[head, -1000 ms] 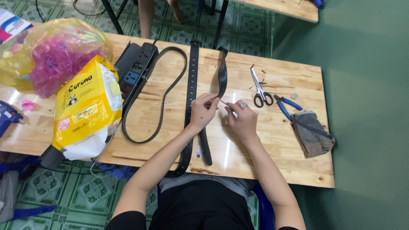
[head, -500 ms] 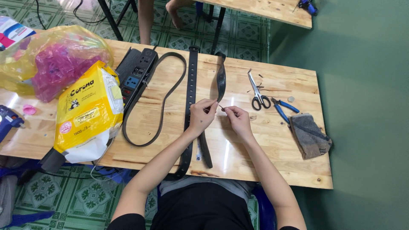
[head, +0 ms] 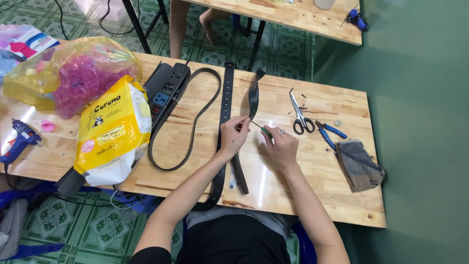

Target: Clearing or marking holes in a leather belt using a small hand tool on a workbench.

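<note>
Left of frame: yellow bag [head: 113, 131], clear plastic bag of pink pieces [head: 73, 76], blue glue gun [head: 18, 139]. Centre: black power strip [head: 166, 88]. Right: scissors [head: 299, 113], blue-handled pliers [head: 330, 133], grey cloth [head: 359, 165].

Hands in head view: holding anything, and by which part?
Left hand pinches the edge of the short black strap near its middle. Right hand grips a thin green-handled tool by its handle.

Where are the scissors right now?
In the head view, the scissors lie on the wooden table, right of the person's right hand, with the blue-handled pliers just beyond them.
</note>
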